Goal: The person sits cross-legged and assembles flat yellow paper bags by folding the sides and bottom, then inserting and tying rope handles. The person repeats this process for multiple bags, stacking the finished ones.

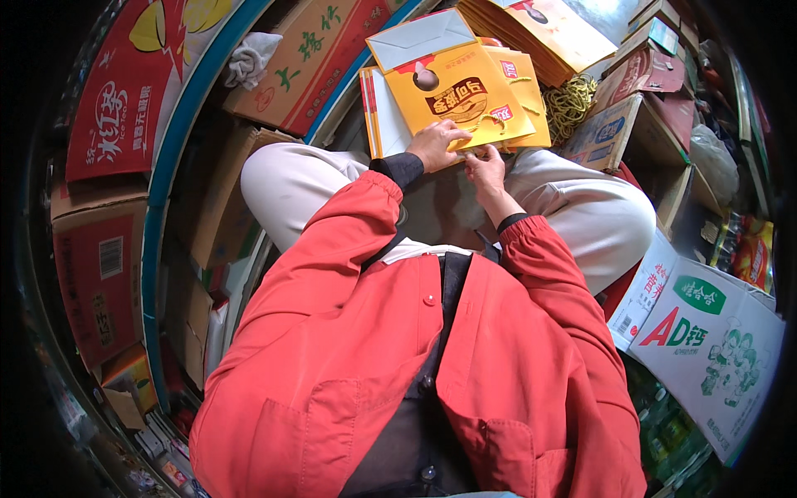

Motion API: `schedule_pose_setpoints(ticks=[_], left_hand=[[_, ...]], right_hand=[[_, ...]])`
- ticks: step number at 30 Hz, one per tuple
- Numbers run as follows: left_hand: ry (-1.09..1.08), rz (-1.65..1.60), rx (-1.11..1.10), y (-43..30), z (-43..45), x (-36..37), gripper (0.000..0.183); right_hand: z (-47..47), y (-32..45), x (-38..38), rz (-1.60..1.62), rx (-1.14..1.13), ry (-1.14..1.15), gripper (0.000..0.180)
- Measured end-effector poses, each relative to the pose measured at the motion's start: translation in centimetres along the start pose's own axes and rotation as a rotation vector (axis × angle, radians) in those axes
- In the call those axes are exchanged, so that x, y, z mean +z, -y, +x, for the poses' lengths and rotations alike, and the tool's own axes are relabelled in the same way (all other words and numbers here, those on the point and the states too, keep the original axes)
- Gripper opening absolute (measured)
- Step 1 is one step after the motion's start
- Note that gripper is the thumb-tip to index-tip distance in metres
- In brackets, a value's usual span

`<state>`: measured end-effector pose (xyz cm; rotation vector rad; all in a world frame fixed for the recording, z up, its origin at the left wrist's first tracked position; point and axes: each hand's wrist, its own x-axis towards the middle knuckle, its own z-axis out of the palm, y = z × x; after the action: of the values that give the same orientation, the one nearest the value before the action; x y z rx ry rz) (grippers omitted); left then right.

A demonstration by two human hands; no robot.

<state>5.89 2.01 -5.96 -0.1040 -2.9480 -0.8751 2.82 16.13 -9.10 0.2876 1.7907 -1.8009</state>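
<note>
A flat yellow paper gift bag [457, 87] lies in front of me over other bags, its pale folded bottom away from me and its top edge near my knees. My left hand [436, 144] rests on the bag near that edge, fingers spread over the paper. At the same edge, my right hand [485, 171] pinches something small with thumb and fingers; fingers hide it, perhaps the cord end. A twisted yellow cord handle [489, 121] lies on the bag's face. Another yellow bag [534, 127] with cord shows underneath at the right.
A stack of folded yellow bags [529, 43] lies at the back. Beside it is a heap of yellow cords [568, 106]. Cardboard boxes [305, 62] and a blue shelf edge [168, 149] stand at the left. An open carton [660, 134] and a white carton [710, 355] are at the right.
</note>
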Motion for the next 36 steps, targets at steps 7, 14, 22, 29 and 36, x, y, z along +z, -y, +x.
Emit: schedule_pose_setpoints(ticks=[7, 14, 22, 29, 36], left_hand=[[-0.041, -0.004, 0.145, -0.5, 0.6, -1.6, 0.022], [0.243, 0.214, 0.128, -1.0, 1.6, -2.6, 0.027], [0.251, 0.111, 0.152, 1.5, 1.1, -1.1, 0.022], [0.153, -0.361, -0.172, 3.2, 1.3, 0.6, 0.018], [0.106, -1.102, -0.481, 2.4, 1.2, 0.9, 0.010]], right_hand=[[-0.2, -0.3, -0.3, -0.710, -0.407, -0.167, 0.024], [-0.5, 0.4, -0.6, -0.732, -0.363, -0.066, 0.022], [0.5, -1.0, -0.7, -0.530, -0.175, 0.044, 0.023], [0.3, -0.6, -0.5, -0.166, -0.027, 0.183, 0.014], [-0.5, 1.0, 0.2, 0.138, 0.063, 0.198, 0.010]])
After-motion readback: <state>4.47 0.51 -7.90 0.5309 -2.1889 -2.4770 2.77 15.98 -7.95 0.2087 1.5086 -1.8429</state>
